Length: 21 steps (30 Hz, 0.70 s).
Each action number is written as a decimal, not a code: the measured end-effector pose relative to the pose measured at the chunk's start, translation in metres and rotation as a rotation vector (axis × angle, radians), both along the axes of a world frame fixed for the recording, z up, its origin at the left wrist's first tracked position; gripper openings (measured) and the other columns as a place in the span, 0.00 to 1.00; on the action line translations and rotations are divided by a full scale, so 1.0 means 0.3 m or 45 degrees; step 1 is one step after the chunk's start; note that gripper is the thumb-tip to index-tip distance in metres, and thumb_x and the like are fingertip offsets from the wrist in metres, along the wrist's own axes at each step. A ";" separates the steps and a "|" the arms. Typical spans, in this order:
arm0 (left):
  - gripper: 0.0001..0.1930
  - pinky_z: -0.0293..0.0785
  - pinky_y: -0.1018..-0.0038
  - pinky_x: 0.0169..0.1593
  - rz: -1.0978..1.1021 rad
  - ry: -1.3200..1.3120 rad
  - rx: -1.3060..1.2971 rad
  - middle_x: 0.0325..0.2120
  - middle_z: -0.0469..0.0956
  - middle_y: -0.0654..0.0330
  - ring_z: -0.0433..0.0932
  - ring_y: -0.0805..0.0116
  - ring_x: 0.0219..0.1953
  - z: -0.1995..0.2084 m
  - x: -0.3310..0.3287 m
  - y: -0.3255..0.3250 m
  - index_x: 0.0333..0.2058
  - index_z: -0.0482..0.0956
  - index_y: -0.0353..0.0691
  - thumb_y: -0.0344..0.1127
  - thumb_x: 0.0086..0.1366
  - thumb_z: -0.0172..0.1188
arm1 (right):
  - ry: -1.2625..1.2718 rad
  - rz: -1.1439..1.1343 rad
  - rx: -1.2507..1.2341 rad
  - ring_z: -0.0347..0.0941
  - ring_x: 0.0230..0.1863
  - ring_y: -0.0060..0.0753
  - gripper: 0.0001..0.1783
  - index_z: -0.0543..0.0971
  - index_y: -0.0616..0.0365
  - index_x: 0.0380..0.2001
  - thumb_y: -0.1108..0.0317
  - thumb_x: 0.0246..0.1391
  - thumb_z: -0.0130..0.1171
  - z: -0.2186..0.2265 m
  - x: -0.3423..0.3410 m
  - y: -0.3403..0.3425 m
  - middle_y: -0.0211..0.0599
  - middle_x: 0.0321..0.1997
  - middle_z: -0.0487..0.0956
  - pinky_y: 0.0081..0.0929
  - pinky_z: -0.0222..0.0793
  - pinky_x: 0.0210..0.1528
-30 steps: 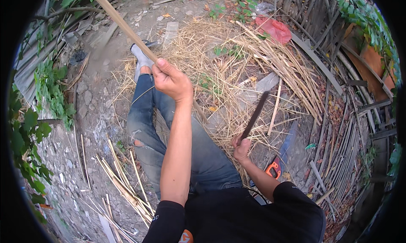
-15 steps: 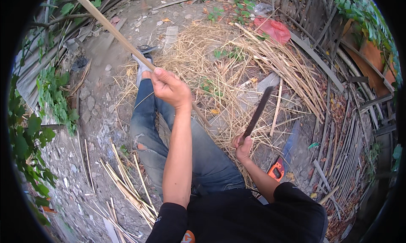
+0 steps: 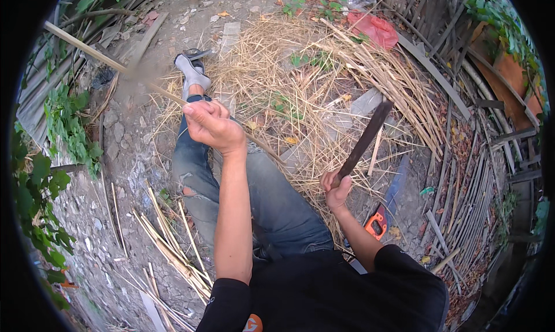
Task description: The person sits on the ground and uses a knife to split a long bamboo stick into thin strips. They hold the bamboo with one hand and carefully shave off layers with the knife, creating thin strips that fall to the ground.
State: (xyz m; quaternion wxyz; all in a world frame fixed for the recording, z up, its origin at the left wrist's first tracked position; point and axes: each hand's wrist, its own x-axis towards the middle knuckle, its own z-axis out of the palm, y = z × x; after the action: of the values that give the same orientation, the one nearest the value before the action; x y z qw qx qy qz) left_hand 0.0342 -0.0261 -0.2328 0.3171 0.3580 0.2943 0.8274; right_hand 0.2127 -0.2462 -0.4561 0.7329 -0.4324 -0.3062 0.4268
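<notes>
My left hand (image 3: 214, 126) is closed around a long, thin bamboo strip (image 3: 87, 48). The strip slants from the upper left, past my fist, down over my thigh toward the straw-coloured shavings (image 3: 266, 66). Part of it is blurred near the foot. In my right hand (image 3: 337, 192) is a machete (image 3: 367, 136) with a long dark blade, gripped at its lower end and tipped up to the right. The blade and the strip are apart. My legs in torn jeans (image 3: 277, 199) stretch out beneath both hands.
A handsaw (image 3: 377, 223) with an orange handle lies right of my right forearm. Split bamboo strips (image 3: 399, 95) lie piled at the far right, near a red plastic bag (image 3: 374, 30). More strips (image 3: 173, 251) are at my left. Leafy vines (image 3: 69, 129) hang at the left edge.
The bamboo strip has swung lower toward the left, and my left hand has turned and shifted slightly left and down. The machete's tip has moved right and up, showing more blade face.
</notes>
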 end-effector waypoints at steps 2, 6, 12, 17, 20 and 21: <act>0.27 0.44 0.79 0.18 -0.006 -0.022 0.014 0.18 0.55 0.69 0.52 0.80 0.15 0.021 0.020 -0.010 0.25 0.59 0.44 0.58 0.79 0.44 | -0.019 0.234 -0.779 0.62 0.18 0.27 0.32 0.72 0.56 0.28 0.38 0.73 0.41 -0.298 -0.035 -0.137 0.35 0.16 0.67 0.26 0.56 0.23; 0.27 0.45 0.79 0.18 -0.021 -0.055 0.036 0.17 0.55 0.69 0.51 0.81 0.15 0.046 -0.005 0.014 0.24 0.59 0.44 0.55 0.80 0.42 | 0.148 0.436 -1.360 0.59 0.16 0.25 0.33 0.71 0.52 0.24 0.33 0.69 0.46 -0.245 -0.046 -0.120 0.31 0.15 0.65 0.27 0.54 0.20; 0.28 0.43 0.80 0.18 0.058 -0.006 -0.033 0.17 0.55 0.68 0.50 0.80 0.15 0.003 -0.095 -0.038 0.24 0.58 0.44 0.59 0.79 0.43 | 0.110 0.198 -0.583 0.54 0.13 0.23 0.36 0.66 0.54 0.21 0.33 0.70 0.42 0.102 0.042 0.047 0.25 0.12 0.59 0.24 0.51 0.19; 0.28 0.43 0.79 0.18 0.037 -0.028 -0.040 0.17 0.54 0.68 0.50 0.80 0.15 0.004 -0.093 -0.076 0.24 0.57 0.44 0.58 0.79 0.45 | 0.148 0.254 -0.692 0.55 0.15 0.23 0.36 0.66 0.52 0.22 0.30 0.68 0.44 -0.278 -0.049 -0.157 0.23 0.14 0.59 0.25 0.50 0.18; 0.28 0.44 0.78 0.18 0.042 0.037 0.016 0.17 0.55 0.68 0.51 0.80 0.15 0.015 -0.074 -0.062 0.24 0.58 0.44 0.57 0.79 0.47 | 0.307 0.784 -1.498 0.55 0.14 0.23 0.36 0.66 0.50 0.21 0.28 0.66 0.45 -0.359 0.042 -0.159 0.23 0.14 0.59 0.26 0.51 0.18; 0.28 0.44 0.78 0.18 0.061 0.073 0.033 0.17 0.55 0.67 0.51 0.80 0.15 0.009 -0.074 -0.069 0.24 0.58 0.43 0.57 0.79 0.47 | 0.257 0.821 -1.539 0.55 0.14 0.23 0.36 0.66 0.49 0.21 0.28 0.66 0.45 -0.297 0.067 -0.099 0.24 0.14 0.60 0.26 0.51 0.17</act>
State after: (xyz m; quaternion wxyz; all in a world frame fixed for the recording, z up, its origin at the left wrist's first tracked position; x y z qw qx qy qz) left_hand 0.0119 -0.0467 -0.2302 0.2840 0.3785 0.3011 0.8279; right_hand 0.2329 -0.2760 -0.5452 0.2248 -0.6104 -0.0583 0.7572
